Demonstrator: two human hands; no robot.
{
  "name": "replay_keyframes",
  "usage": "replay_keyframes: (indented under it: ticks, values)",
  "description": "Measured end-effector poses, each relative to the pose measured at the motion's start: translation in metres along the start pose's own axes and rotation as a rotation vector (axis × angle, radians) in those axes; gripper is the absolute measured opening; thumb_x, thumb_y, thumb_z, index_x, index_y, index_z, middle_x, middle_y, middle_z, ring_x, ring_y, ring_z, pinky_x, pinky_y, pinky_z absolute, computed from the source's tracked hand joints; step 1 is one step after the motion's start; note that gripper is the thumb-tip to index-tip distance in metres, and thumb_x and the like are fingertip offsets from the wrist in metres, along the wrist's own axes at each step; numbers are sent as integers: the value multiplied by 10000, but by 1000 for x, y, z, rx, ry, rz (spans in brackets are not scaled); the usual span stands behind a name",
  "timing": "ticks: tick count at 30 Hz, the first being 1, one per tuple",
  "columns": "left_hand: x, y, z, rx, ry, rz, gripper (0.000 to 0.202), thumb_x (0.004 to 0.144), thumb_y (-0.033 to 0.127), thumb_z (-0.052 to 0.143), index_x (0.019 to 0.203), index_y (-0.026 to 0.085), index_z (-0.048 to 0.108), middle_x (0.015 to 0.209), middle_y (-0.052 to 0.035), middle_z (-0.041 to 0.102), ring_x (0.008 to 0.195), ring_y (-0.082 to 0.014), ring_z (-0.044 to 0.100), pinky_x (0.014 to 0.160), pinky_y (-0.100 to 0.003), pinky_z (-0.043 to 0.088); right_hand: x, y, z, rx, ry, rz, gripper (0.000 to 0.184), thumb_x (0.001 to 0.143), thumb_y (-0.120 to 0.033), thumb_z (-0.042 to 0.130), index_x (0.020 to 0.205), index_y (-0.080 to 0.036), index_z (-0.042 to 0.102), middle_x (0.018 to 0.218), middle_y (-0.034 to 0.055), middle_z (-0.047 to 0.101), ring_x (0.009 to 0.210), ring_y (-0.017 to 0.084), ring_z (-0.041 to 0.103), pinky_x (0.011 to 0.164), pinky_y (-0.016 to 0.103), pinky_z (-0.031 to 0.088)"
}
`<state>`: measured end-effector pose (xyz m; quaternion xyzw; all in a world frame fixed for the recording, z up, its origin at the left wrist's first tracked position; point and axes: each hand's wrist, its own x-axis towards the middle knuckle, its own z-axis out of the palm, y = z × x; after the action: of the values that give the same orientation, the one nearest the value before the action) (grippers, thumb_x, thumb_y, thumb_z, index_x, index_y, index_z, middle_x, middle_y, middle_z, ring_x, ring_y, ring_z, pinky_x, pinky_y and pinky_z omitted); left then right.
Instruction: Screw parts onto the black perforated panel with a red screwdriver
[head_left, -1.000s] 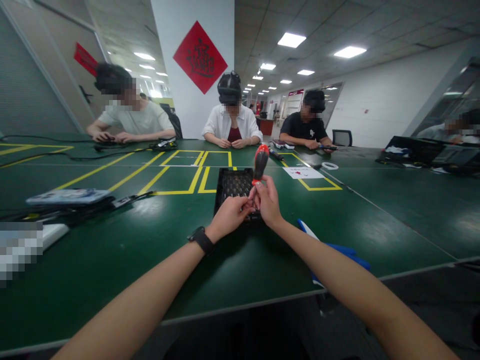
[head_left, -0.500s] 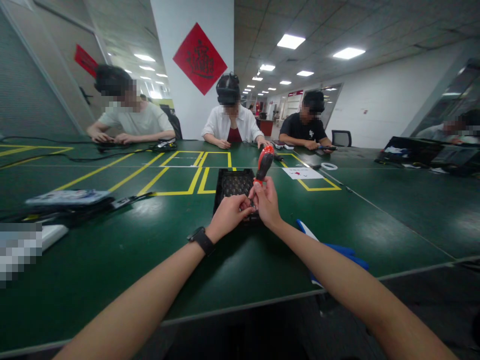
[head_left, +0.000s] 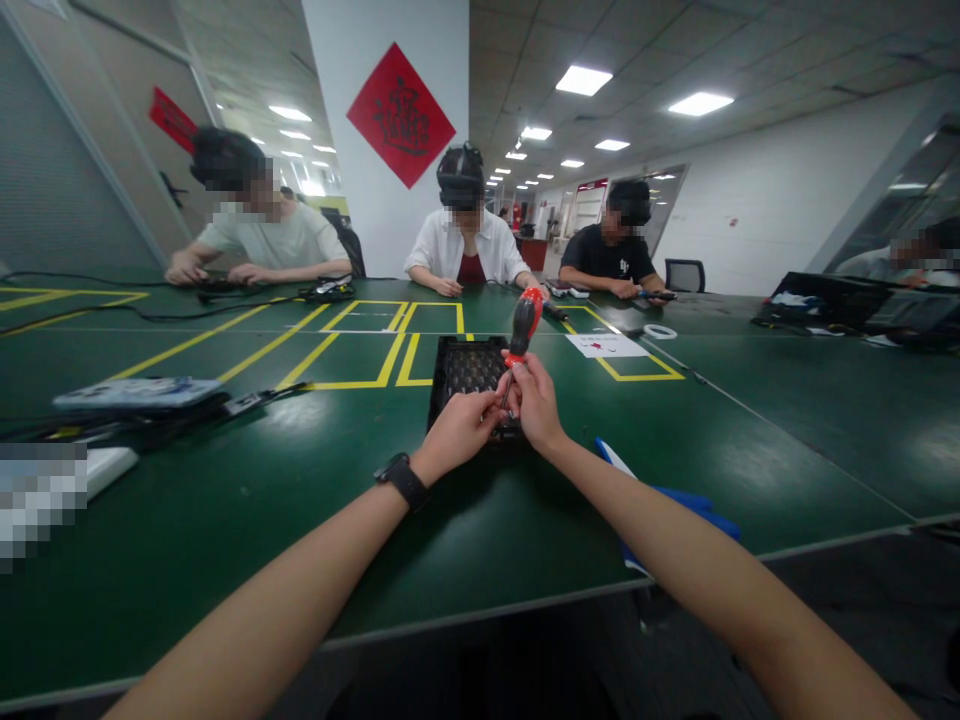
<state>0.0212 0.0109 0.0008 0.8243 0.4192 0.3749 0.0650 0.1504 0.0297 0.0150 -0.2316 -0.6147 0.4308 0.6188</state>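
A screwdriver (head_left: 527, 322) with a red and black handle stands nearly upright, its handle up and leaning slightly right. My right hand (head_left: 537, 405) is closed around it just below the handle. Close beside the lower shaft, my left hand (head_left: 463, 425) has its fingertips pinched together; what they hold is too small to make out. Both hands are over the near end of a black tray-like case (head_left: 466, 362) with a studded or pocketed inside. The fingers hide the screwdriver's tip and part of the case.
Blue and white gloves (head_left: 686, 500) lie right of my forearm. A paper sheet (head_left: 606, 346) and a tape roll (head_left: 659, 332) are farther back. Boxes and cables (head_left: 142, 395) sit at left. Yellow tape marks the green table (head_left: 300, 460). Several people sit across from me.
The screwdriver's handle has shifted slightly left, and its metal shaft now shows between my hands. My right fingers have moved a little on it; my left hand stays nearly still.
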Motion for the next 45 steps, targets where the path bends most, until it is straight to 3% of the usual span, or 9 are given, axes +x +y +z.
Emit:
replay_keyframes:
  ticks: [8,17,21,27,38,45]
  values:
    - [-1,1,-2,-17,37,-94,154,768,319,588,752,166,581,700,-5,630,619,-124,549,599,-231,373,-2,-4,3,-34,36,-28,237,856,-400,445,988,-207,412,621,-62,537,377,24,381,363,140,292]
    - [0,-1,0,145,-2,31,128,840,225,484,826,163,595,776,-54,636,713,-155,570,648,-254,364,0,-1,1,21,-25,12,278,870,-414,406,1041,-196,437,585,-65,522,355,27,351,341,149,253]
    - [0,1,-1,139,-1,21,156,853,239,459,779,164,575,747,-44,618,689,-145,550,629,-248,355,0,-3,2,16,-14,14,313,879,-406,380,1074,-177,470,577,-56,512,369,32,352,354,156,272]
    - [-1,3,-2,100,23,-75,184,768,346,591,738,169,552,689,-11,596,620,-134,518,569,-240,331,-3,-7,5,-39,14,-15,305,872,-418,397,1058,-185,460,593,-57,514,371,29,355,358,153,278]
    - [-1,2,-1,58,-30,-6,156,851,227,467,829,179,613,821,-54,656,745,-159,586,666,-244,377,-1,-4,2,-6,3,5,311,870,-423,394,1073,-195,448,591,-61,527,352,28,344,344,155,262]
    - [-1,2,-2,-20,2,-55,119,787,288,572,779,171,552,693,8,598,615,-120,521,582,-221,351,0,-5,3,-22,23,1,284,868,-413,402,1044,-195,454,569,-67,514,343,27,333,340,155,250]
